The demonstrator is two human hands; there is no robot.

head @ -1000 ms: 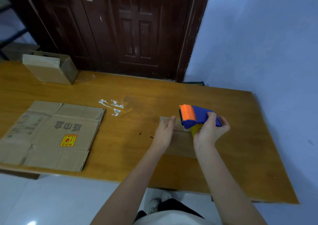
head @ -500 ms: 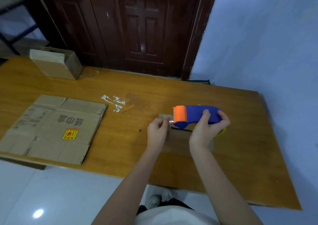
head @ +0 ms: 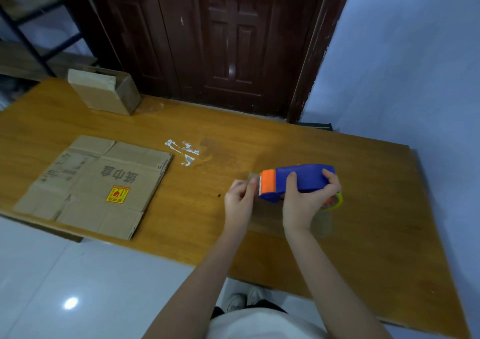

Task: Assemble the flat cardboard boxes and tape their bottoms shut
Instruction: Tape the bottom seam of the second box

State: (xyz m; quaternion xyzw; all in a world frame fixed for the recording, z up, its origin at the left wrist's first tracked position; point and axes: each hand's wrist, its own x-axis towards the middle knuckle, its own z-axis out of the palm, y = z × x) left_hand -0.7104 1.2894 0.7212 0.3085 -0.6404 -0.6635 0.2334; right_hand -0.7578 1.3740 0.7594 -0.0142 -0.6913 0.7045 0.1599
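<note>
Small cardboard box [head: 267, 216] lay on wooden worktop [head: 363, 235] under both hands, right of centre. I saw right hand [head: 302, 203] wrapped around blue-orange tape dispenser [head: 298, 180]. Left hand [head: 239, 198] pinched tape end at orange roller. Flat cardboard box [head: 96, 185] lay left; open box [head: 104, 92] at far-left edge.

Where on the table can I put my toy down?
Bare wood lies on the table right of the tape dispenser, and between the flat cardboard and the left hand. Around both hands and the small box, it is crowded.
</note>
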